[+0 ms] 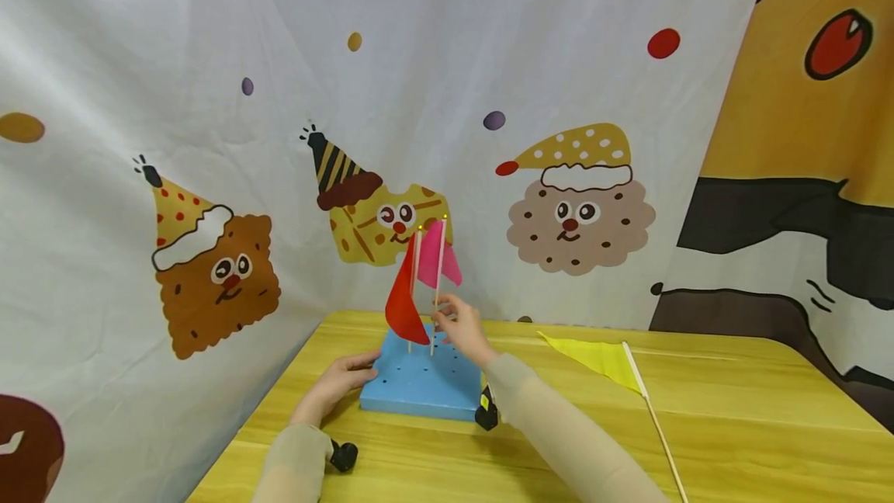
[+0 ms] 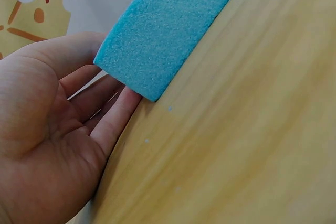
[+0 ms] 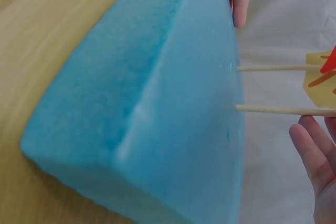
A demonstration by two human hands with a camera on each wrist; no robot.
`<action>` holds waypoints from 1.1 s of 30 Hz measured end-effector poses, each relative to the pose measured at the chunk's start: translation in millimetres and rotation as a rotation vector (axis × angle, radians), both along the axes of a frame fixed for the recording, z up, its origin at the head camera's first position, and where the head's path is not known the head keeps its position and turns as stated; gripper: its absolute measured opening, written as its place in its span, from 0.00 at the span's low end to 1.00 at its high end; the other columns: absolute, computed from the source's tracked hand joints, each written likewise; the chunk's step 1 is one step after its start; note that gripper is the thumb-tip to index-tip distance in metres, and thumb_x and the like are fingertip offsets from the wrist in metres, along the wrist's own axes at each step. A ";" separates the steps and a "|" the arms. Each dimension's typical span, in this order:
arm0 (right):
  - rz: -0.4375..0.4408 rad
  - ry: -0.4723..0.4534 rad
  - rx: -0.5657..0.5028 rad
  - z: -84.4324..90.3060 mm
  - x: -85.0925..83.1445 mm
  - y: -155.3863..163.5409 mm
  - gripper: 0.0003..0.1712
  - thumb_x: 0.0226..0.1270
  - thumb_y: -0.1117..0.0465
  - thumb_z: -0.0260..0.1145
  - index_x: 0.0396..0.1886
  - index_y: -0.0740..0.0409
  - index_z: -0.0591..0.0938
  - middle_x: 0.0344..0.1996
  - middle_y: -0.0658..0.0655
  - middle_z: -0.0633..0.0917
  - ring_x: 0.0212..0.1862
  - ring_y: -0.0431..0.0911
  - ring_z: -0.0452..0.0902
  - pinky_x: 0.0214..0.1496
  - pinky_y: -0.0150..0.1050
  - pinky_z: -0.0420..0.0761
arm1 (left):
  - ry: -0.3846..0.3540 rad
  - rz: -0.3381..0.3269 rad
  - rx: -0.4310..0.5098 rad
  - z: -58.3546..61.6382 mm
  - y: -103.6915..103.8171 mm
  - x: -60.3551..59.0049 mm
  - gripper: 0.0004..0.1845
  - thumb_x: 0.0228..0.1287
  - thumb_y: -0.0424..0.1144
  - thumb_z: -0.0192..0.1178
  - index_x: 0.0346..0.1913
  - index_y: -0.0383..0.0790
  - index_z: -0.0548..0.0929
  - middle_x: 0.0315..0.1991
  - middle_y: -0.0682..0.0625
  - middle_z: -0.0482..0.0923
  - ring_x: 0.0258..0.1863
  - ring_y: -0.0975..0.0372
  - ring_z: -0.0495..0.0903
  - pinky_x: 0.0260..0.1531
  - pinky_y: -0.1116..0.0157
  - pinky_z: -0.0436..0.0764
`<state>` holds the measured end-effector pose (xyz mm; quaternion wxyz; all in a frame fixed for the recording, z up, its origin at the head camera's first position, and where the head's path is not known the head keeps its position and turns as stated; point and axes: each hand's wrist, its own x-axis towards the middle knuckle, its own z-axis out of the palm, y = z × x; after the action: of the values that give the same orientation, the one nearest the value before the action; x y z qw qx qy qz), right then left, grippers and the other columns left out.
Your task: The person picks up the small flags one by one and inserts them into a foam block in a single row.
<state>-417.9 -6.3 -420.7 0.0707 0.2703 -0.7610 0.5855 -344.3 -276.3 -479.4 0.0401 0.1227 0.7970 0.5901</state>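
Note:
A blue foam block (image 1: 419, 390) with small holes in its top lies on the table. My left hand (image 1: 338, 385) rests against its left edge, the fingers (image 2: 113, 119) fairly straight and touching the block's end. Over the block, my right hand (image 1: 461, 328) pinches the thin wooden stick (image 1: 438, 286) of the pink flag (image 1: 431, 254). That stick stands almost upright, its lower end at the block's top. Beside it, a red flag (image 1: 405, 301) hangs from a second upright stick (image 3: 278, 68), whose foot is also at the top face.
A yellow triangular flag (image 1: 601, 357) on a wooden stick lies on the wooden table (image 1: 754, 410) to the right. Behind the table hangs a white cloth (image 1: 419, 99) printed with cartoon biscuits. Dark wrist devices sit below both hands.

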 end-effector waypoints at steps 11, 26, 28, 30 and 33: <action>-0.002 -0.017 -0.010 -2.3 -5.2 6.3 0.14 0.71 0.64 0.60 0.55 0.60 0.77 0.40 0.68 0.84 0.39 0.63 0.83 0.24 0.39 0.84 | -0.007 0.000 0.012 0.4 -1.2 -1.2 0.28 0.70 0.38 0.59 0.69 0.30 0.68 0.69 0.31 0.60 0.66 0.41 0.64 0.62 0.50 0.70; 0.000 -0.011 0.060 1.1 -2.4 7.1 0.10 0.73 0.62 0.60 0.49 0.61 0.80 0.38 0.60 0.84 0.38 0.61 0.84 0.26 0.41 0.85 | -0.017 0.001 -0.011 0.0 1.1 -2.8 0.28 0.71 0.40 0.58 0.69 0.32 0.68 0.70 0.33 0.61 0.65 0.43 0.66 0.61 0.50 0.70; -0.003 0.008 0.096 1.6 -1.2 6.2 0.10 0.73 0.63 0.60 0.49 0.62 0.80 0.39 0.60 0.84 0.38 0.59 0.85 0.25 0.39 0.85 | -0.020 0.004 -0.012 0.0 1.1 -2.8 0.28 0.71 0.40 0.58 0.69 0.33 0.68 0.70 0.33 0.61 0.65 0.43 0.66 0.61 0.50 0.71; -0.006 0.028 0.139 2.2 0.2 5.1 0.09 0.73 0.63 0.59 0.48 0.62 0.80 0.39 0.59 0.84 0.37 0.56 0.85 0.25 0.38 0.84 | -0.019 0.001 -0.018 0.2 0.5 -2.4 0.28 0.71 0.40 0.58 0.70 0.32 0.68 0.70 0.33 0.60 0.65 0.43 0.66 0.61 0.50 0.71; -0.001 0.058 0.165 2.6 1.7 3.6 0.09 0.74 0.63 0.58 0.47 0.63 0.80 0.39 0.60 0.84 0.37 0.56 0.85 0.25 0.40 0.84 | -0.025 0.006 -0.013 0.3 0.0 -2.0 0.28 0.71 0.39 0.58 0.70 0.33 0.68 0.70 0.33 0.60 0.66 0.43 0.65 0.62 0.50 0.70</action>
<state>-416.3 -2.8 -418.0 0.0704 0.2918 -0.8043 0.5129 -346.3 -276.3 -479.1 0.0489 0.1126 0.8005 0.5866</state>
